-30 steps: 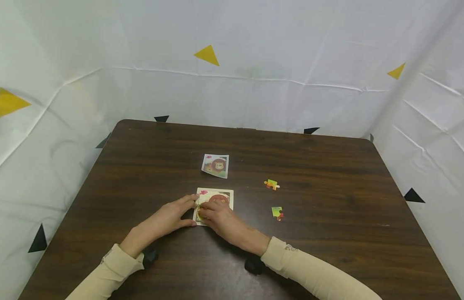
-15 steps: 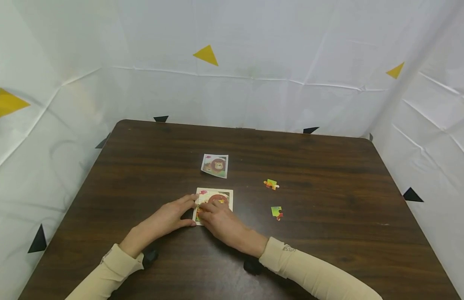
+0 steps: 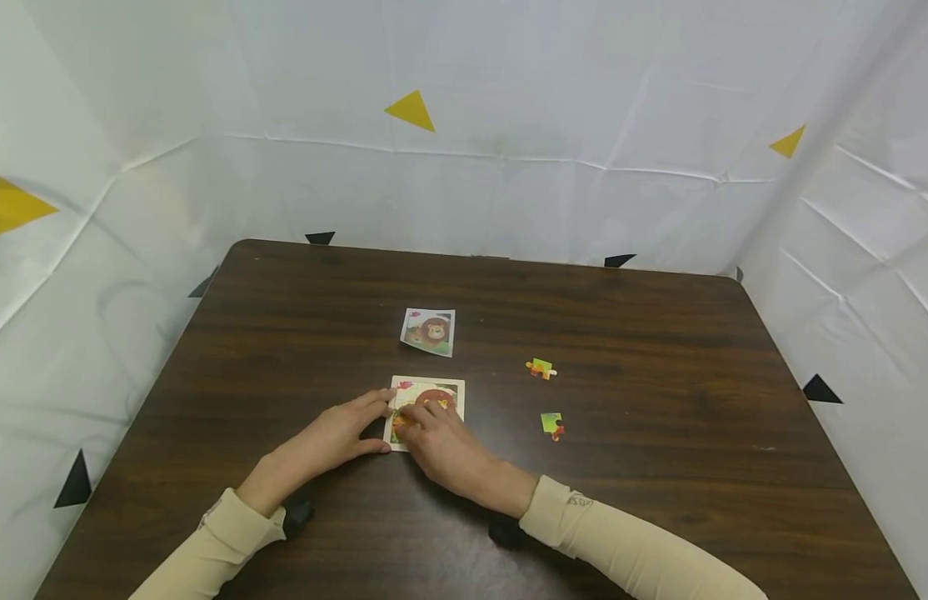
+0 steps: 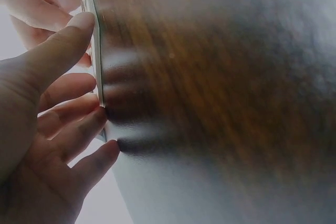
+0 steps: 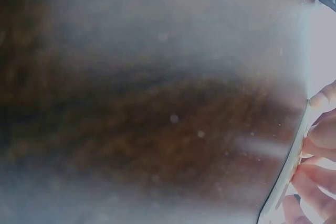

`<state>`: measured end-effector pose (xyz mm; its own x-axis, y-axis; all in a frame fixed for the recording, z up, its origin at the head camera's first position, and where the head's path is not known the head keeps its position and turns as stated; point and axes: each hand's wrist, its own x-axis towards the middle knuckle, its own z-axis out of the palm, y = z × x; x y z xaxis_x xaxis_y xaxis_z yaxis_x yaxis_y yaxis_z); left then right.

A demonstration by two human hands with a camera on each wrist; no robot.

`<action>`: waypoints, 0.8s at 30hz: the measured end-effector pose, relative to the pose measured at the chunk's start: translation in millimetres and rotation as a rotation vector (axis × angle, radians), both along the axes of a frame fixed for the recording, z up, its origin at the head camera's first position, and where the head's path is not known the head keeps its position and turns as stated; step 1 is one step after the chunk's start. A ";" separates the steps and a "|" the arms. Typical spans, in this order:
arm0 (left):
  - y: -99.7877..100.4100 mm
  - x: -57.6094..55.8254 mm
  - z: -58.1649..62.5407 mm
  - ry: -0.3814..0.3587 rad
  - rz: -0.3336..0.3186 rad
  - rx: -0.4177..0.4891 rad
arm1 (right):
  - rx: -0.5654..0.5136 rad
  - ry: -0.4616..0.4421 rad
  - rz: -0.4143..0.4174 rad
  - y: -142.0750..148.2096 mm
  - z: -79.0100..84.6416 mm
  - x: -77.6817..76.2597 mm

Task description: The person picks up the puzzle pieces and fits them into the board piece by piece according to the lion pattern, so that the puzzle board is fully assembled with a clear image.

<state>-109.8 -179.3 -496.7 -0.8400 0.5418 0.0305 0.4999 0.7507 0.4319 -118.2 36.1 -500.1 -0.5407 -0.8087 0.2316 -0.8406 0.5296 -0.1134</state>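
A square jigsaw board (image 3: 443,389) with a lion picture lies on the brown table. My left hand (image 3: 342,432) rests at its left side, thumb near the lower left corner and fingers near the upper left. In the left wrist view the left thumb (image 4: 58,51) touches the board's edge. My right hand (image 3: 452,454) lies over the lower part of the board, its bent fingertips on the lower left pieces. Whether it pinches a piece is hidden. Two loose puzzle pieces lie to the right, one farther (image 3: 541,368) and one nearer (image 3: 552,425).
A printed lion picture card (image 3: 429,332) lies just beyond the board, its near edge slightly lifted. Dark wrist devices (image 3: 297,517) show under both cuffs. White sheeting (image 3: 501,200) with yellow and black triangles stands around the table (image 3: 644,333).
My right fingertips shift very slightly over the lower left of the board. The left hand keeps its place, and the loose pieces and card stay where they were.
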 end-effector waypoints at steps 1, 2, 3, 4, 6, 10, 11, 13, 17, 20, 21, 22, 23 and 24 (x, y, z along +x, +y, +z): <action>0.0 -0.1 0.2 -0.002 0.002 0.000 | 0.005 0.001 -0.001 0.1 0.5 0.1; -0.1 -0.1 0.4 -0.004 0.004 -0.001 | 0.011 0.003 -0.002 0.1 0.5 0.0; -0.2 0.1 0.6 -0.006 0.006 -0.002 | 0.018 0.007 -0.005 0.2 1.0 0.1; 0.0 0.2 1.0 -0.007 0.005 -0.003 | 0.025 0.011 -0.010 0.4 1.2 0.1; 0.2 0.4 1.6 -0.012 0.006 -0.006 | 0.041 0.011 -0.021 0.8 2.3 0.2; 0.4 0.8 2.5 -0.025 0.008 -0.010 | 0.072 0.001 -0.031 1.5 3.9 1.4; 0.2 0.9 2.5 -0.027 0.010 -0.012 | 0.076 -0.004 -0.030 1.5 4.6 1.8; 0.1 0.9 2.7 -0.029 0.012 -0.015 | 0.074 -0.006 -0.025 1.4 4.8 1.8; -0.1 0.7 2.7 -0.020 0.012 -0.017 | 0.026 0.000 -0.006 1.6 4.2 0.0; 0.0 0.8 2.6 -0.018 0.007 -0.014 | -0.027 0.003 0.021 2.2 2.5 -2.7; 0.0 0.8 2.5 -0.017 0.006 -0.014 | -0.042 0.003 0.031 2.5 2.1 -3.7; 0.0 0.9 2.5 -0.017 0.005 -0.014 | -0.057 0.002 0.043 2.7 1.4 -5.0; 0.0 0.8 2.4 -0.018 0.005 -0.013 | -0.071 0.001 0.053 3.1 1.5 -6.1; -0.1 0.7 2.3 -0.017 0.005 -0.014 | -0.084 -0.007 0.062 3.7 1.9 -7.1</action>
